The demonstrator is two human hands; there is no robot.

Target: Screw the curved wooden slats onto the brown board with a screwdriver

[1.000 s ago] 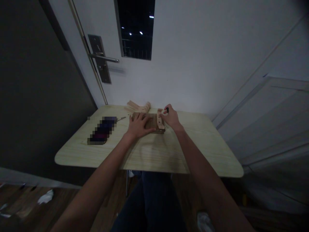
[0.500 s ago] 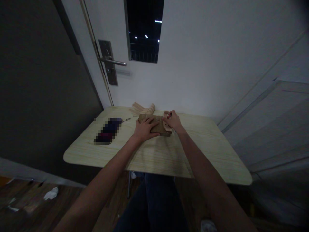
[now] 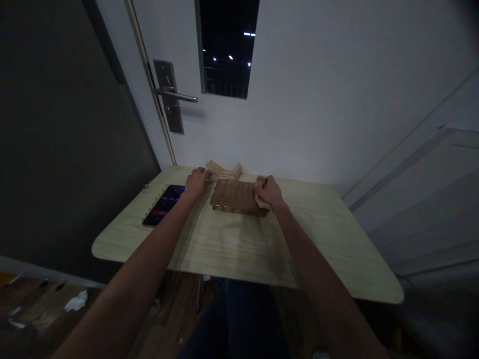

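A brown wooden board (image 3: 236, 196) lies flat on the pale wooden table (image 3: 243, 244) near the wall. My right hand (image 3: 268, 191) rests at the board's right edge, fingers closed on a light wooden strip (image 3: 261, 201) and a small dark thing I cannot make out. My left hand (image 3: 196, 181) is left of the board, fingers curled, touching the pile of light wooden pieces (image 3: 223, 171) behind it. What it holds, if anything, is hidden.
A phone with a lit screen (image 3: 164, 204) lies on the table's left side. A white door with a metal handle (image 3: 172, 93) and a dark window stands right behind the table. Crumpled paper (image 3: 76, 301) lies on the floor at left.
My left hand has lifted off the board and moved left and back to the wooden pieces. The board's top now shows. My right hand stays at the board's right edge.
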